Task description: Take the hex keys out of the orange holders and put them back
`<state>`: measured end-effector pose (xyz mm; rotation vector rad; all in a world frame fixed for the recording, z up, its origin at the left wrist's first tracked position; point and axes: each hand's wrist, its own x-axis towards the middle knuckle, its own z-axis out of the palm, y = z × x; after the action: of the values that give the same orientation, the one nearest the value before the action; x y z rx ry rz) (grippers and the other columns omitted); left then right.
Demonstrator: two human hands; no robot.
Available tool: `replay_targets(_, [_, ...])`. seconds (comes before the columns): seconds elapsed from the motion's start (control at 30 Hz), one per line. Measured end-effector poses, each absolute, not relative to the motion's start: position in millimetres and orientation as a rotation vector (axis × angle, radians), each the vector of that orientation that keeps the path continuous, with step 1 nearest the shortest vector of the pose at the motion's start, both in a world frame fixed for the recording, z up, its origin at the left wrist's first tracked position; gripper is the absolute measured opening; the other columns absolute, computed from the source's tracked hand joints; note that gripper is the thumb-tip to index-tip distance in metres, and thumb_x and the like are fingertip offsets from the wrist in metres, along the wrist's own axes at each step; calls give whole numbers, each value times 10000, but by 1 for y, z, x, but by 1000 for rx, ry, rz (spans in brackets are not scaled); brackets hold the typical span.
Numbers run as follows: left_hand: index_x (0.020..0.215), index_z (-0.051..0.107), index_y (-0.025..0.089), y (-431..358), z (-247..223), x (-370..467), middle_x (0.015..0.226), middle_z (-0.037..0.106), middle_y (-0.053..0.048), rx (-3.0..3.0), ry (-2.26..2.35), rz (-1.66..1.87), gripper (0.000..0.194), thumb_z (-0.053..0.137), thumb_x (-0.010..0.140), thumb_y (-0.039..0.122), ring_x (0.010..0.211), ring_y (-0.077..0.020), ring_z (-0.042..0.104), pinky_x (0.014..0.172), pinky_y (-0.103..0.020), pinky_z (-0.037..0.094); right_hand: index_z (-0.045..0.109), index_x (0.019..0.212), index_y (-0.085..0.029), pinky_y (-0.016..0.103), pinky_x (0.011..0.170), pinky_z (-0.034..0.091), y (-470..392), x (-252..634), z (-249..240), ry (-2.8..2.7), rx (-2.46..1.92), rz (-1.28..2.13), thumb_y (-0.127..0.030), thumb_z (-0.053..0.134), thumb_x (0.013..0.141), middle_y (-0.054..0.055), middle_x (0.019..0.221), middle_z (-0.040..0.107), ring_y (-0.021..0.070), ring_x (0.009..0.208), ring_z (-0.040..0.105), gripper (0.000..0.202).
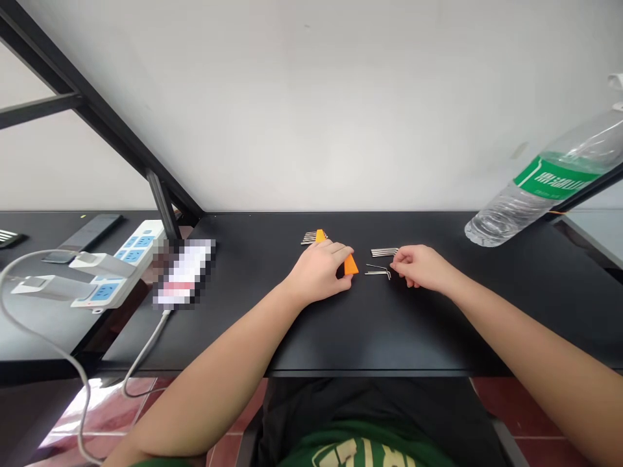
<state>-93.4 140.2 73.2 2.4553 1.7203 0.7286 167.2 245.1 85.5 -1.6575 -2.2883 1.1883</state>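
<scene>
Dark green top [357, 431] along the bottom edge of our view; only a curved strip of its front shows. On it we record a print [365, 454] in pale cream: blocky, letter-like shapes, cut off below, so we cannot read them. Sleeve [163, 462] at the left arm: a sliver of the same green. Across the lap we see black cloth [365, 399], softly creased; trousers or shorts, we cannot tell. Left forearm [233, 363] and right forearm [525, 344] bare, tapering to slim wrists. Left hand [318, 271] and right hand [419, 267] likewise bare.
</scene>
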Motion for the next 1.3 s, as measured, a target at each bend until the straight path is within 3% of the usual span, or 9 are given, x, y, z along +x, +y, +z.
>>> replay_targets(0.17, [1271,651,202,140,74,-93,1239,729,-66,2449,1707,743,431,691,849,279,1146,-248,684,1046,-428,574,739,915,-232,311,707,484,233,168,79,-2550,-1280,722,-344,636,897,39,922,684,167,743,620,153])
replay_targets(0.33, [1283,646,204,141,74,-92,1249,723,-66,2415,1698,739,450,698,844,290,1142,-255,682,1020,-438,585,715,796,-218,301,699,458,231,167,75,-2554,-1266,703,-217,566,883,35,920,652,153,728,593,173])
replay_targets(0.57, [1277,653,209,142,71,-95,1240,724,-69,2383,1684,786,447,708,844,304,1138,-248,687,1021,-429,592,676,770,-211,298,701,463,235,172,74,-2553,-1278,707,-163,554,840,34,898,646,156,732,599,148])
replay_targets(0.83, [1282,651,214,144,68,-95,1244,722,-65,2354,1684,819,449,710,847,308,1132,-242,689,1016,-422,594,685,897,-222,329,731,476,222,168,74,-2658,-1189,648,-343,621,916,51,1003,653,189,824,612,139])
replay_targets(1.1, [1279,650,224,144,68,-97,1242,722,-55,2337,1700,807,440,705,849,303,1143,-234,690,1002,-410,601,652,827,-205,334,755,476,234,163,71,-2691,-1242,382,-162,581,858,72,977,603,219,908,594,88])
replay_targets(1.17, [1277,653,224,144,68,-97,1247,722,-61,2333,1706,807,441,709,847,303,1147,-238,690,998,-413,603,649,868,-202,357,783,484,240,163,71,-2681,-1263,325,-171,601,837,88,1013,600,241,934,584,66])
replay_targets(1.3, [1280,651,218,145,67,-96,1236,724,-62,2337,1697,805,442,711,851,305,1126,-237,693,994,-415,606,642,1056,-202,417,822,492,251,162,68,-2654,-1288,255,-210,638,800,129,1214,602,308,1042,553,256])
